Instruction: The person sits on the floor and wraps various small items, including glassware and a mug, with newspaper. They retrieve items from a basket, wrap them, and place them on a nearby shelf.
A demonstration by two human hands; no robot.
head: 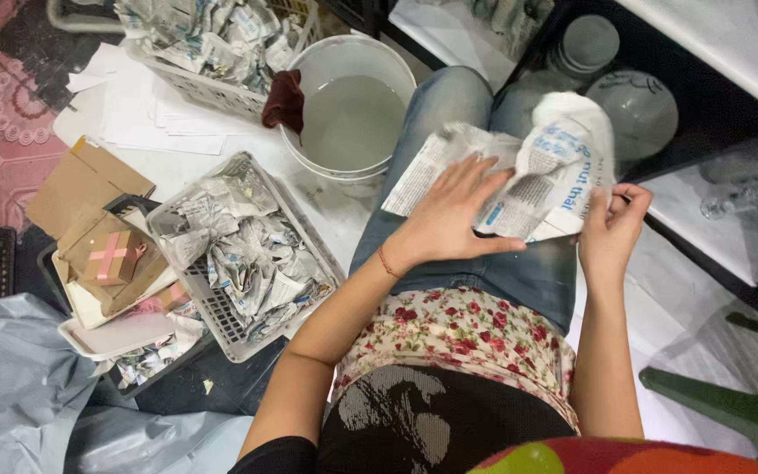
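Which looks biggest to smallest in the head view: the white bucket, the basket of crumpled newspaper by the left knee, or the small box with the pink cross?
1. Basket of crumpled newspaper, roughly level with
2. White bucket; they look alike and the bucket lies farther off, so this order is unsure.
3. Small box with the pink cross, clearly smallest.

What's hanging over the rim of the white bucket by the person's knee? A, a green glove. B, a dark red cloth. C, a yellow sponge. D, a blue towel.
B: a dark red cloth is draped over the left rim of the white bucket, which holds cloudy water.
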